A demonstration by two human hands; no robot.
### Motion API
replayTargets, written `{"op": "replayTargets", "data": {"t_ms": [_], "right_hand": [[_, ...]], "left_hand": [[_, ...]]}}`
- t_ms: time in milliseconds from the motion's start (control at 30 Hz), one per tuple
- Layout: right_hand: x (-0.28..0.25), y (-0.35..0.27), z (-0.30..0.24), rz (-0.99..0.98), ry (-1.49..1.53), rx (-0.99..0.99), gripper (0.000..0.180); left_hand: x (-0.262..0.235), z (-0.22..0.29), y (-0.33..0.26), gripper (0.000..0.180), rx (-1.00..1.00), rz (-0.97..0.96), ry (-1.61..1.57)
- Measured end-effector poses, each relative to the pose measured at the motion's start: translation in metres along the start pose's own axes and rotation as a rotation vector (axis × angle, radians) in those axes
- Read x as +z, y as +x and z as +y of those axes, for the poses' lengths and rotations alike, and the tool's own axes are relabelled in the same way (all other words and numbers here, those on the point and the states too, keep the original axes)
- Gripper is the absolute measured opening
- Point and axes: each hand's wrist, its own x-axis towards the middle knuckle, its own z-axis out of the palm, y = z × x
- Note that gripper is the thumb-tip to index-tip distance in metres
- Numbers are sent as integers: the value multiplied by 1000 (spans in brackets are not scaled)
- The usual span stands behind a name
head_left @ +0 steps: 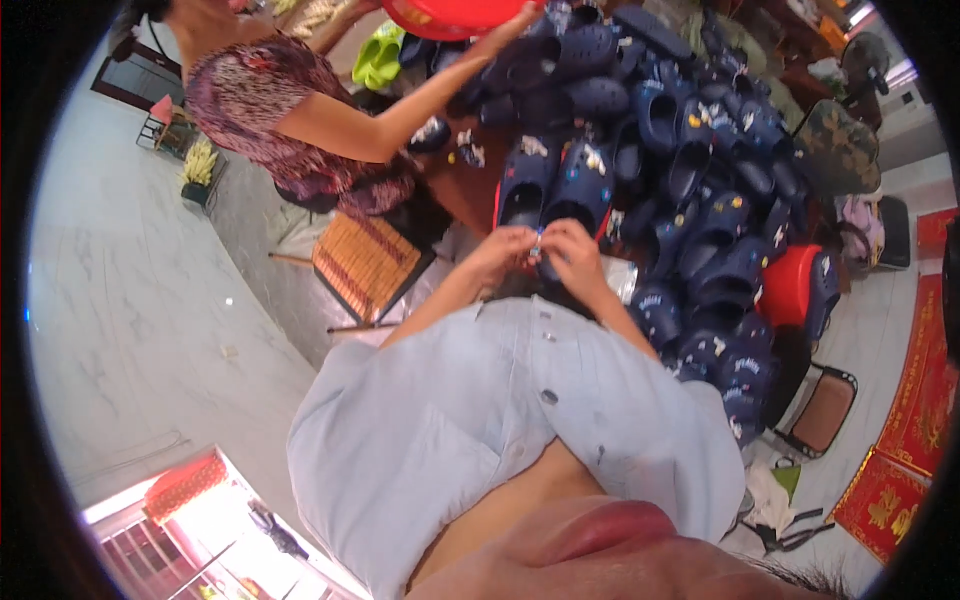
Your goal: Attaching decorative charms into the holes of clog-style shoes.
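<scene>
My left hand (503, 252) and my right hand (578, 256) meet in front of my body. Their fingertips pinch a small blue-and-white piece (538, 241) between them; it is too small to make out its kind. Just beyond my fingers lie a navy clog (522, 178) and a second navy clog (582, 183), side by side with toes pointing away. Pale charms sit on both toes. Red edges show beside this pair, mostly covered by the shoes. A clear plastic bag (622, 278) lies partly behind my right wrist.
A large heap of navy clogs (690, 160) covers the table ahead and to the right. On the left, another person (290, 110) holds a red basin (440, 15) near lime-green clogs (378, 62). A woven-seat chair (370, 265) stands left; a red stool (788, 285) stands right.
</scene>
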Motion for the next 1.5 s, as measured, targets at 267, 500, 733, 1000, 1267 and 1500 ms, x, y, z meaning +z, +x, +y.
{"op": "replayTargets", "data": {"t_ms": [267, 500, 733, 1000, 1267, 1500], "right_hand": [[-9, -5, 6, 3, 62, 167, 13], [-11, -10, 7, -67, 52, 281, 15], [-9, -17, 8, 69, 27, 381, 12], [-5, -11, 0, 119, 81, 445, 17], [4, -7, 7, 117, 51, 466, 19], [6, -9, 10, 22, 45, 504, 20]], "left_hand": [[-11, 11, 7, 18, -8, 6, 227], [1, 24, 19, 27, -46, -86, 357], [1, 30, 29, 28, -86, -176, 403], [0, 35, 33, 26, -83, -195, 426], [-7, 39, 31, 27, -65, -164, 423], [-13, 34, 20, 26, -10, -26, 278]]}}
